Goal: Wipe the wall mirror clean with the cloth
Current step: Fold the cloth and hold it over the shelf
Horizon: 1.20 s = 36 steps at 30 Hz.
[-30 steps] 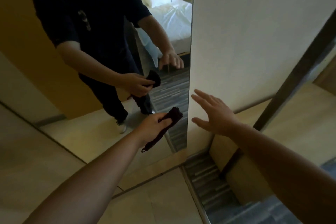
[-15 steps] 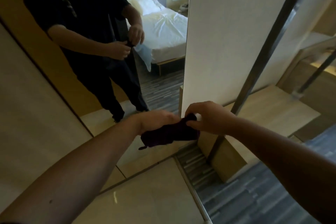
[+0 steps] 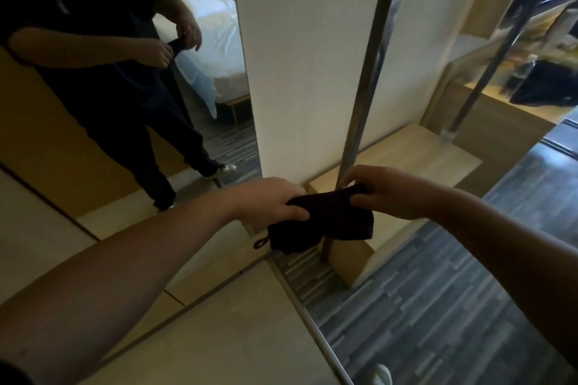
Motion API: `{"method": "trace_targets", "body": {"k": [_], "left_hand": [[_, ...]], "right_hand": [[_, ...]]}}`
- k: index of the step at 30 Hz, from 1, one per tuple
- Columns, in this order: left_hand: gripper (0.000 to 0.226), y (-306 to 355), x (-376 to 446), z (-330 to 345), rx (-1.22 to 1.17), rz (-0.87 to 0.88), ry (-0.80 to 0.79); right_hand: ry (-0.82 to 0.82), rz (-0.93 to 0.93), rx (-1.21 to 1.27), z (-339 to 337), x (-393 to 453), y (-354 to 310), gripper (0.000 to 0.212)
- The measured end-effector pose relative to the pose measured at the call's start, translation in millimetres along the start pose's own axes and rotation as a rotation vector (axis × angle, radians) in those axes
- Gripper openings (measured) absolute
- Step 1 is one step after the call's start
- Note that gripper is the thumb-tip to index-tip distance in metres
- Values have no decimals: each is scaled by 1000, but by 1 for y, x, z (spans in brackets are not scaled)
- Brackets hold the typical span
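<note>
A tall wall mirror (image 3: 206, 97) fills the left half of the view and reflects a person in dark clothes and a white bed. In front of its lower right corner I hold a dark purple cloth (image 3: 322, 222) with both hands, clear of the glass. My left hand (image 3: 269, 203) grips the cloth's left end, where a small hanging loop dangles. My right hand (image 3: 375, 191) pinches its upper right end between thumb and fingers. The cloth hangs bunched between the two hands.
A white wall panel (image 3: 306, 56) adjoins the mirror's right edge. A metal pole (image 3: 366, 81) rises from a low wooden platform (image 3: 422, 159). Grey striped carpet (image 3: 438, 291) lies to the right, pale tiles (image 3: 219, 337) below. A dark bag (image 3: 544, 84) and bottle sit far right.
My right hand came off the wall panel and took hold of the cloth's right end. The hands then pulled apart, spreading the cloth. The view swung right and up.
</note>
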<state>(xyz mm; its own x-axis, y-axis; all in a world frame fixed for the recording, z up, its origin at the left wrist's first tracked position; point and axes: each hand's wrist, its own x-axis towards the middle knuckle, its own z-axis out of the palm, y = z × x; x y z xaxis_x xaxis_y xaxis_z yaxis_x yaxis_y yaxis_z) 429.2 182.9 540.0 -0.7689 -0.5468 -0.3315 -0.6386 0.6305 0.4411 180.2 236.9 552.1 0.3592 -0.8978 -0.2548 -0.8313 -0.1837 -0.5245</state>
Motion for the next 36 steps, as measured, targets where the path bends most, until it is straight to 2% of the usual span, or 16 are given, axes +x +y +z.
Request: {"method": "trace_targets", "body": {"k": [4,6,9,13,19,24,30,33,36], "left_hand": [[12,32,58,-2,70,37,-11],[10,46,90,-2,103,57,-32],[14,66,133,2,190,62,-53],[27,79,174,14,224,44,-69],[23,73,224,43,203,35,-40],[22,36,262,79,154,34,-49],[15,-9,322,133,199,56,19],[15,-24,352,159,212,65,100],[13,-38,387,183,230,25,116]], "right_hand": [[-128,46,-146,-20,-18,33,66],[-163,55,-229,-25,-21,60,60],[-202,7,-296,-42,-21,111,31],[-283,-31,-230,-69,-20,170,14],[-347,6,-205,-66,2,236,16],[-361,85,-177,-35,23,272,23],[-290,260,-192,16,56,331,26],[-261,276,-185,39,74,363,24],[-238,267,-181,62,97,401,24]]}}
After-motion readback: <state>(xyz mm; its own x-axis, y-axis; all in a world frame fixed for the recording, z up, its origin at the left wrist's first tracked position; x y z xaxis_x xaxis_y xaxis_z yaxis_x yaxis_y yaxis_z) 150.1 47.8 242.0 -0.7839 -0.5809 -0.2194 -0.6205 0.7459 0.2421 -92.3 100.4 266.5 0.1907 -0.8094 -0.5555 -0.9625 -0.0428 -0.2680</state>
